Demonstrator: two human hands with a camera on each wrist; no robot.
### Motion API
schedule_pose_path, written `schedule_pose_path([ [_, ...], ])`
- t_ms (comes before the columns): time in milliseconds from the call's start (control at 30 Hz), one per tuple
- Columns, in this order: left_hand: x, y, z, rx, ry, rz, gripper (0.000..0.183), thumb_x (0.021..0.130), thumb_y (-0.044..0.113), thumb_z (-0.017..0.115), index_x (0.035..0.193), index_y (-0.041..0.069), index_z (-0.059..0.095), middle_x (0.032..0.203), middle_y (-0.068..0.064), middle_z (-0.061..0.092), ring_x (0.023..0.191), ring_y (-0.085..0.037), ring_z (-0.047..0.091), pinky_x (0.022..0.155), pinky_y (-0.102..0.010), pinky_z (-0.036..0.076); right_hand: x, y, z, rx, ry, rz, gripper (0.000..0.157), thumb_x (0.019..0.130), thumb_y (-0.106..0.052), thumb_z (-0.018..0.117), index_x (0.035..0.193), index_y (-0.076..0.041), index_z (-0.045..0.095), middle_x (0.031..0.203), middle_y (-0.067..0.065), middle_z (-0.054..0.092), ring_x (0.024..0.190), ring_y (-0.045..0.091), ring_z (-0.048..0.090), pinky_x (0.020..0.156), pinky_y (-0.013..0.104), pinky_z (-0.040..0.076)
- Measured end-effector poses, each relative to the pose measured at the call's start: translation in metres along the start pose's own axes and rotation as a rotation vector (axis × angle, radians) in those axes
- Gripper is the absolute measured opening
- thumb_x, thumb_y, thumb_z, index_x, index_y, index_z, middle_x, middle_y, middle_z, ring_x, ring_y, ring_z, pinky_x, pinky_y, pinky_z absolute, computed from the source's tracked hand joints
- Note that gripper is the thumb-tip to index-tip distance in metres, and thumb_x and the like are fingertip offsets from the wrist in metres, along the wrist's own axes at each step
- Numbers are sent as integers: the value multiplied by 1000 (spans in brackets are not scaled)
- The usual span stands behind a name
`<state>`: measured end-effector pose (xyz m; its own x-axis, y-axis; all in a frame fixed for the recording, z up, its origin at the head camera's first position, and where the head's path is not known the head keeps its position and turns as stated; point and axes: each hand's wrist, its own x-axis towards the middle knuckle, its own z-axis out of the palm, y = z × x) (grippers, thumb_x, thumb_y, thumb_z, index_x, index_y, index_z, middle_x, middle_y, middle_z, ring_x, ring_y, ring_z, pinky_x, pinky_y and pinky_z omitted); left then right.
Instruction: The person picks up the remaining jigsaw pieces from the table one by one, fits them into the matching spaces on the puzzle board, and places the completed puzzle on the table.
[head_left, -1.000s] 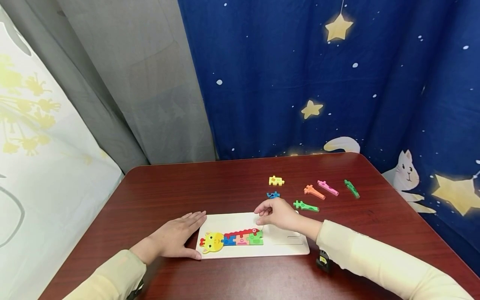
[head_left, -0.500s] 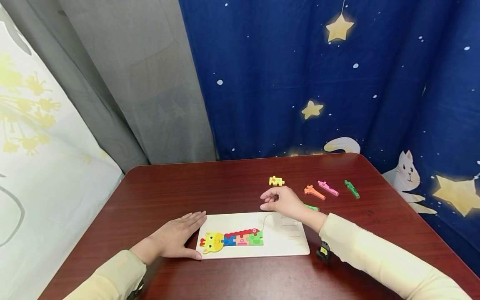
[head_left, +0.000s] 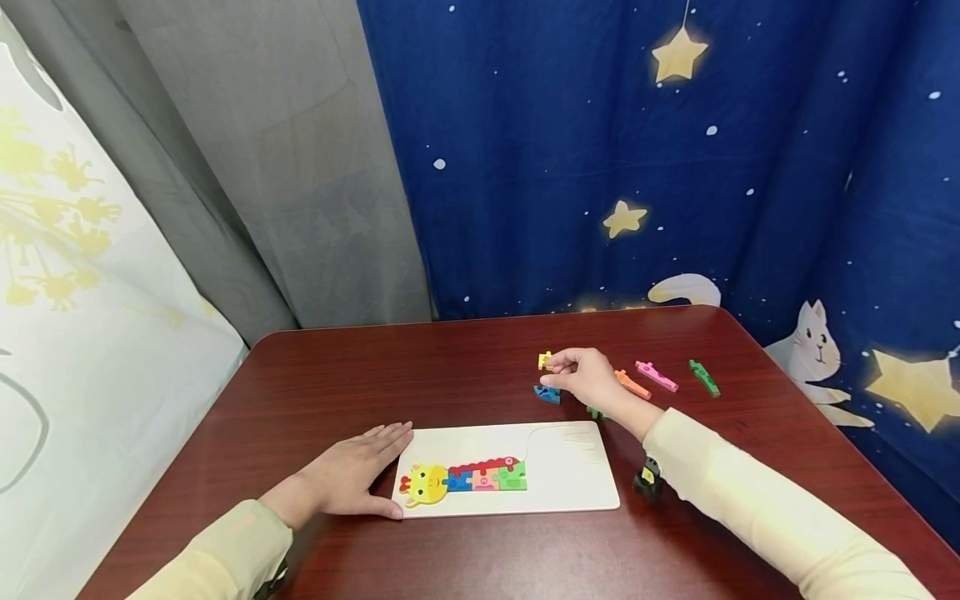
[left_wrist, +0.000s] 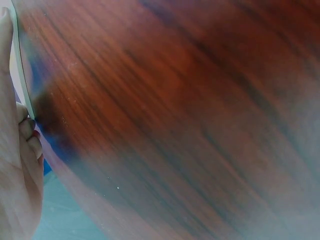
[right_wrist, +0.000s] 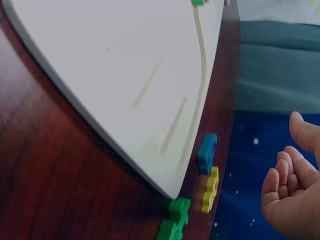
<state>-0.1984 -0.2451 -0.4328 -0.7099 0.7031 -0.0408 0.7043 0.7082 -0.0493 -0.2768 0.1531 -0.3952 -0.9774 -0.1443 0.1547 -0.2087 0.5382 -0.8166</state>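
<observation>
A white puzzle board (head_left: 570, 492) lies on the table, with a giraffe's yellow head (head_left: 427, 485), a red mane strip and several coloured neck pieces fitted at its left. My left hand (head_left: 348, 471) rests at the board's left edge, fingers straight. Beyond the board, my right hand (head_left: 588, 379) hovers over the loose pieces, its fingertips overlapping the yellow puzzle piece (head_left: 544, 361) in the head view. Just below them lies a blue puzzle piece (head_left: 547, 394). The right wrist view shows thumb and loosely bent fingers apart, holding nothing. A light green piece (right_wrist: 171, 225) is partly hidden by this hand in the head view.
To the right of my right hand lie an orange piece (head_left: 633, 384), a pink piece (head_left: 657, 377) and a dark green piece (head_left: 704, 378). The brown table (head_left: 337, 375) ends at a blue star-patterned curtain (head_left: 525, 167) and a grey one.
My right hand has moved from over the board away to the loose pieces beyond it, passing over the blue piece toward the yellow one. The left hand stays put.
</observation>
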Motion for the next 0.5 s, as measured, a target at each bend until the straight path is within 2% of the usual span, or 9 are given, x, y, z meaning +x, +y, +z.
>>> schedule_pose_path([
  [167,1,0,0,-2,-24,-10,111,77,87,37,154,7,27,159,-6,25,144,-21,24,113,-38,28,8,6,-6,-19,45,41,35,81,-17,81,108,1,71,90,7,67,82,21,60,68,27,52],
  [500,0,0,-2,-5,-34,-11,111,77,86,37,154,7,26,159,-6,24,144,-21,23,113,-38,27,26,15,-12,-68,107,85,37,82,-20,80,110,1,70,97,12,67,85,25,61,74,34,53],
])
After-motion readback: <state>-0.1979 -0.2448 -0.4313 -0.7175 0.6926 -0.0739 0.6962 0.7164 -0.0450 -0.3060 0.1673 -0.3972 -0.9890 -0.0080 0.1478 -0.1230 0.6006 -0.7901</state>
